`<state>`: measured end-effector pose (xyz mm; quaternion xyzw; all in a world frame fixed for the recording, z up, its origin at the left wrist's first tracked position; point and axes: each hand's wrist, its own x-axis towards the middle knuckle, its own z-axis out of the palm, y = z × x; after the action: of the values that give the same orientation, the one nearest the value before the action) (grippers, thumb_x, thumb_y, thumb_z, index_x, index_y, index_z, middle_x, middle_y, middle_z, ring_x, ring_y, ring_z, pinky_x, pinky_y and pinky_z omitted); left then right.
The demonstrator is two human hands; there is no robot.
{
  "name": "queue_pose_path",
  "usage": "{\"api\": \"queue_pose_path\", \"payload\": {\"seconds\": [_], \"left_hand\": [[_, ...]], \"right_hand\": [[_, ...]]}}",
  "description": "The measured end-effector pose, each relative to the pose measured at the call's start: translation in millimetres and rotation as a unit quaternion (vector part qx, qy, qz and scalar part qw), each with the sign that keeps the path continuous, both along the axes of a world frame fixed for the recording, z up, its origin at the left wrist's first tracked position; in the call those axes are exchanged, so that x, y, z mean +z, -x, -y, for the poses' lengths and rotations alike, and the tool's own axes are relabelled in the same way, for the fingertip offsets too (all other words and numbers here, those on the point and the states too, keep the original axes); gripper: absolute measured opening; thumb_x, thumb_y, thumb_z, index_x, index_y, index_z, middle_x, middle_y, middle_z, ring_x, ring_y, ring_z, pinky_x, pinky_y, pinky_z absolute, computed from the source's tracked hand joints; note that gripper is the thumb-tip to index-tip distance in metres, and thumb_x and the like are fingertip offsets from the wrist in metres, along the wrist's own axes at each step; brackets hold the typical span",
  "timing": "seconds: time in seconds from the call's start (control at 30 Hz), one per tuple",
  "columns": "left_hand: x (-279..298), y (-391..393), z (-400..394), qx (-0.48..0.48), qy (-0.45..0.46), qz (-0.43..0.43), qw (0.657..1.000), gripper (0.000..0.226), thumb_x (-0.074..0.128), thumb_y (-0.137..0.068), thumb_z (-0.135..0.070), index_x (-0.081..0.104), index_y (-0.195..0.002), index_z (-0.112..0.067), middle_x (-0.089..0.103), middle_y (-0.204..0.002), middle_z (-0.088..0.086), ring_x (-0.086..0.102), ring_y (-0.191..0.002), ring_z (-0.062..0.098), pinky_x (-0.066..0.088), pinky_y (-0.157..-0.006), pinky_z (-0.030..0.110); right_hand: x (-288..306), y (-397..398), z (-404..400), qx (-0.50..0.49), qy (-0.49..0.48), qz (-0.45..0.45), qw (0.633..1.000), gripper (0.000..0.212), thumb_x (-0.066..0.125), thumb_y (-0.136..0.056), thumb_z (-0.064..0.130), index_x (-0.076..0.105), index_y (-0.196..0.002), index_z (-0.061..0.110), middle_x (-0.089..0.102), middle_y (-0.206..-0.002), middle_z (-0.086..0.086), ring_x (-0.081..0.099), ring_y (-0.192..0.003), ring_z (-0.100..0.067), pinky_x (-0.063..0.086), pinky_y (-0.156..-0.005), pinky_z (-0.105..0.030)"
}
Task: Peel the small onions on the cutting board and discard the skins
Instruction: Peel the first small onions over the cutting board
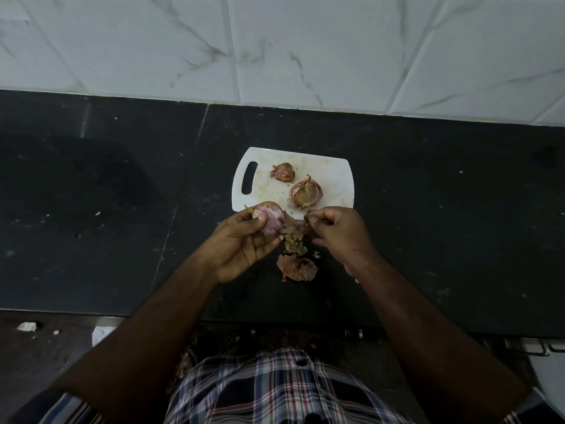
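My left hand (241, 243) grips a small purple onion (270, 218), partly bared, just in front of the white cutting board (263, 191). A strip of skin (295, 224) hangs from the onion, and my right hand (336, 231) pinches its far end. Two more onions with papery brown skin lie on the board: a smaller one (282, 172) at the back and a larger one (306, 191) to its right. Loose skins (296, 267) lie in a pile on the counter below my hands.
The board sits on a dark stone counter (122, 194) backed by a white marbled tile wall (275, 50). The counter's front edge runs just in front of my checked shirt. Small white scraps (27, 326) lie on the floor at the lower left.
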<state>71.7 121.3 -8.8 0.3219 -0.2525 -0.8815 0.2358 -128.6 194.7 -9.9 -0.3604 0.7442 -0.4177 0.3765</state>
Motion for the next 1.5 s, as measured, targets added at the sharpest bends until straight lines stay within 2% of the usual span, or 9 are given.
{"api": "queue_pose_path", "payload": {"seconds": [0.1,0.23,0.4,0.6,0.73,0.9,1.13,1.37,1.5], "left_hand": [[2.4,0.7,0.1,0.001,0.008,0.007,1.0,0.031,0.062,-0.088,-0.012,0.063,-0.118,-0.006,0.073,-0.105,0.015,0.073,-0.089,0.022,0.059,-0.085,0.034],[4.5,2.4,-0.2,-0.012,0.025,0.015,0.999,0.028,0.06,-0.089,-0.018,0.066,-0.115,-0.008,0.075,-0.101,0.013,0.073,-0.086,0.02,0.059,-0.084,0.033],[5.9,5.7,1.5,-0.025,0.056,0.045,0.997,0.04,0.064,-0.087,-0.022,0.062,-0.126,-0.013,0.074,-0.106,0.011,0.072,-0.088,0.02,0.06,-0.082,0.033],[11.1,9.5,1.4,-0.027,0.101,0.079,0.991,0.041,0.066,-0.083,-0.024,0.065,-0.123,-0.016,0.074,-0.1,0.01,0.073,-0.086,0.017,0.061,-0.081,0.031],[10.7,12.6,-1.0,-0.02,0.124,0.09,0.988,0.033,0.067,-0.082,-0.021,0.069,-0.115,-0.015,0.071,-0.102,0.013,0.072,-0.087,0.019,0.061,-0.077,0.03],[8.3,13.8,-2.2,-0.014,0.137,0.086,0.987,0.035,0.067,-0.082,-0.018,0.069,-0.116,-0.011,0.073,-0.103,0.013,0.072,-0.088,0.021,0.06,-0.076,0.03],[6.0,14.8,-0.4,-0.019,0.15,0.093,0.984,0.04,0.065,-0.087,-0.016,0.065,-0.126,-0.007,0.072,-0.11,0.016,0.072,-0.093,0.021,0.06,-0.085,0.035],[8.5,13.9,0.5,-0.015,0.147,0.101,0.984,0.03,0.058,-0.097,-0.012,0.066,-0.125,-0.009,0.074,-0.111,0.014,0.072,-0.095,0.022,0.06,-0.081,0.032],[10.7,11.8,1.2,0.001,0.111,0.092,0.99,0.028,0.056,-0.098,-0.014,0.065,-0.124,-0.007,0.074,-0.11,0.015,0.072,-0.092,0.022,0.061,-0.08,0.031]], "right_hand": [[10.3,8.4,1.0,-0.008,0.011,-0.031,0.999,0.008,0.072,-0.09,0.028,0.078,-0.094,0.028,0.076,-0.093,0.005,0.071,-0.087,-0.014,0.061,-0.083,-0.043],[28.3,6.5,10.7,0.06,0.055,0.0,0.997,0.028,0.076,-0.087,0.022,0.074,-0.114,0.017,0.075,-0.106,0.005,0.069,-0.085,-0.004,0.055,-0.074,-0.023],[32.8,-3.7,27.9,0.168,0.015,0.038,0.985,0.049,0.082,-0.079,0.017,0.067,-0.125,0.01,0.073,-0.113,-0.002,0.069,-0.104,-0.01,0.058,-0.09,-0.031],[42.6,-6.7,33.1,0.202,0.013,0.037,0.979,0.042,0.078,-0.076,0.005,0.07,-0.117,0.008,0.073,-0.102,0.0,0.07,-0.094,-0.009,0.057,-0.073,-0.021],[40.5,-11.4,34.1,0.194,0.001,-0.041,0.98,0.046,0.081,-0.07,0.014,0.07,-0.114,0.015,0.069,-0.102,0.008,0.065,-0.099,-0.008,0.057,-0.083,-0.028],[41.6,-15.7,32.6,0.198,0.0,-0.079,0.977,0.048,0.084,-0.069,0.018,0.068,-0.114,0.019,0.063,-0.101,0.015,0.06,-0.099,-0.003,0.052,-0.079,-0.023],[39.0,-18.7,33.2,0.202,-0.012,-0.119,0.972,0.054,0.084,-0.069,0.021,0.063,-0.119,0.021,0.064,-0.112,0.007,0.059,-0.105,-0.01,0.053,-0.086,-0.03],[37.6,-15.6,32.3,0.217,0.001,-0.106,0.97,0.047,0.08,-0.078,0.029,0.064,-0.121,0.023,0.066,-0.114,0.01,0.06,-0.108,-0.007,0.053,-0.087,-0.026],[37.6,-8.0,26.8,0.236,0.021,-0.038,0.971,0.055,0.079,-0.078,0.017,0.062,-0.131,0.018,0.067,-0.122,0.007,0.062,-0.116,-0.009,0.053,-0.101,-0.04]]}}
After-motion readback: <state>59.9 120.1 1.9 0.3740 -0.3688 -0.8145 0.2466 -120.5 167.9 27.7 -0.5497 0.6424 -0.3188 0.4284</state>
